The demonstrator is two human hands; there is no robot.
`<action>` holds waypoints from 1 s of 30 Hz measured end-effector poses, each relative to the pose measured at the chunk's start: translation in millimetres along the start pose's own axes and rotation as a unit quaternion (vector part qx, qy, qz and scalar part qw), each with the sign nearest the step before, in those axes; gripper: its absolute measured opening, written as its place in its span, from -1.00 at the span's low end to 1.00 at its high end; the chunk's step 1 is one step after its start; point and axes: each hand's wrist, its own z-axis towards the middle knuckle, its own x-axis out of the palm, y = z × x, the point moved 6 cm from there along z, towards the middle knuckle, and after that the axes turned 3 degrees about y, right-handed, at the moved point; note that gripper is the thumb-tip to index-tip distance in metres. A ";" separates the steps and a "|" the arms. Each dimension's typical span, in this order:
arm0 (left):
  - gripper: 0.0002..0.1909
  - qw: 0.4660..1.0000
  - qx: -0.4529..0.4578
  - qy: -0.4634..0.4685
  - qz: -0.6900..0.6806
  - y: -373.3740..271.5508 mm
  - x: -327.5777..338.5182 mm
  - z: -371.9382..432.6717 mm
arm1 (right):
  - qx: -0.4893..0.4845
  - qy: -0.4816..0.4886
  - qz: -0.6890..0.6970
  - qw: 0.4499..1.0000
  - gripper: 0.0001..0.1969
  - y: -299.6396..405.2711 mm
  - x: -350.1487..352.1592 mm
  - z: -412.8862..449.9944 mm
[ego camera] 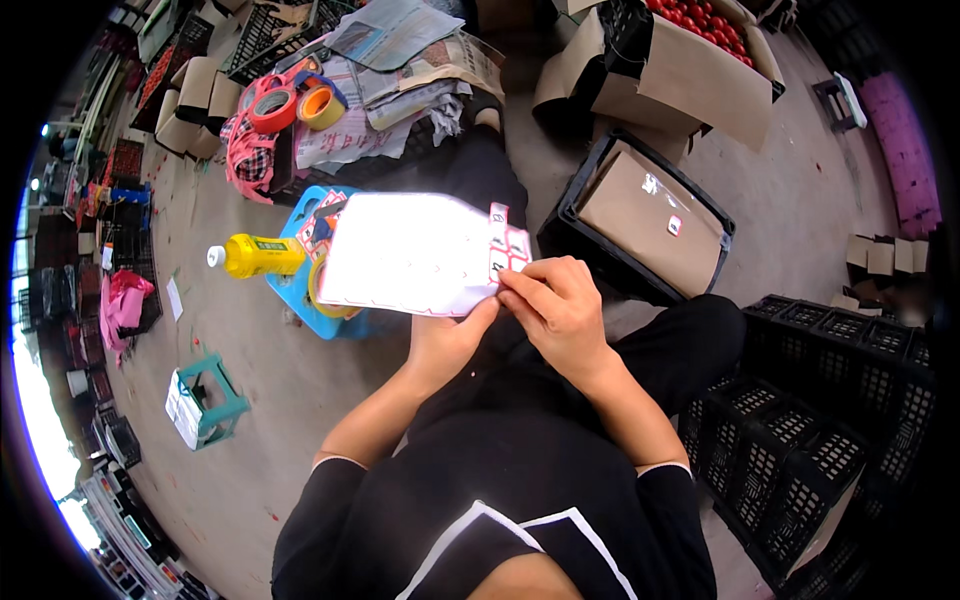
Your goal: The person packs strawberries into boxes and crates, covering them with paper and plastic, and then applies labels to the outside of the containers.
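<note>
A white backing sheet (pixel 409 251) with a few red-bordered stickers (pixel 514 244) at its right end is held up before me. My left hand (pixel 454 334) grips its lower edge from beneath, thumb near the corner. At that same corner, the thumb and fingers of my right hand (pixel 559 307) pinch a red-bordered sticker (pixel 497 268). Whether this sticker has come off the sheet, I cannot tell. To the right, a black plastic crate (pixel 559 214) is covered by brown paper (pixel 637 214), which bears one similar sticker (pixel 674 226) and a shiny strip of clear tape (pixel 654 184).
A blue stool (pixel 300 201) at left carries a yellow bottle (pixel 262 256) lying on its side. Tape rolls (pixel 273 109) and newspapers (pixel 416 64) are piled beyond. A box of tomatoes (pixel 705 30) stands at upper right, stacked black crates (pixel 780 435) at lower right, a green stool (pixel 217 401) at left.
</note>
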 end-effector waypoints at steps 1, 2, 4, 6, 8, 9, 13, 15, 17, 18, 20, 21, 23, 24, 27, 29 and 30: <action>-0.79 0.999 0.034 0.006 0.034 -2.6 0.0 -0.4 | 0.002 0.011 -0.013 1.000 -0.73 1.7 -0.3 0.7; -0.80 0.995 0.068 0.012 0.067 -4.7 0.1 -1.3 | 0.003 0.013 -0.012 1.000 -0.73 1.0 -0.2 -1.2; -0.82 0.969 0.153 0.014 0.195 -4.6 1.6 -5.7 | -0.016 0.015 -0.028 0.999 -0.73 1.8 0.8 -5.4; -0.84 0.871 0.286 0.013 0.400 -19.8 9.5 -10.4 | -0.011 0.028 -0.023 0.999 -0.77 0.0 7.1 -7.6; -0.84 0.927 0.223 0.012 0.300 -8.3 2.6 -9.3 | -0.007 0.041 -0.020 0.999 -0.81 -4.8 13.5 -10.9; -0.84 0.967 0.157 0.010 0.198 -1.0 -1.9 -7.5 | 0.069 0.059 0.107 0.990 -0.87 -18.0 18.4 -13.3; -0.85 0.965 0.136 -0.006 0.223 -14.9 -26.3 -8.3 | 0.319 -0.013 0.331 0.888 -0.99 -73.4 34.3 -27.8; -0.84 0.991 0.037 -0.083 0.098 15.0 -59.8 -13.7 | 0.336 -0.053 0.265 0.903 -0.94 -81.0 39.0 -24.6; -0.77 0.993 0.021 -0.111 0.032 19.1 -74.8 -16.1 | 0.035 -0.097 -0.055 0.993 -0.88 -59.3 38.5 -5.9; -0.72 0.993 0.025 -0.118 0.014 18.7 -80.0 -18.7 | -0.030 -0.027 -0.101 0.994 -0.82 -55.3 54.5 -4.2; -0.75 0.991 0.033 -0.132 -0.014 17.9 -74.4 -14.9 | -0.010 0.070 -0.096 0.993 -0.81 -68.7 84.6 -19.7; -0.78 0.988 0.039 -0.144 -0.043 19.4 -72.0 -12.9 | 0.014 0.079 -0.062 0.995 -0.80 -73.4 88.1 -26.8; -0.75 0.989 0.024 -0.138 -0.041 22.1 -68.1 -13.0 | 0.118 0.114 -0.030 0.986 -0.77 -68.3 68.4 -19.6; -0.75 0.990 0.023 -0.126 -0.060 18.1 -60.7 -10.4 | 0.139 0.079 0.006 0.987 -0.76 -69.9 55.8 -18.3; -0.74 0.989 0.028 -0.104 -0.101 19.7 -52.9 -8.5 | 0.197 0.015 0.107 0.974 -0.80 -47.3 34.7 -3.8; -0.72 0.991 0.040 -0.111 -0.058 13.8 -45.5 -8.1 | 0.151 0.007 0.137 0.979 -0.81 -32.4 35.8 -0.3; -0.70 0.992 0.041 -0.101 -0.066 15.2 -41.5 -7.5 | 0.151 0.029 0.131 0.979 -0.80 -29.9 37.4 1.7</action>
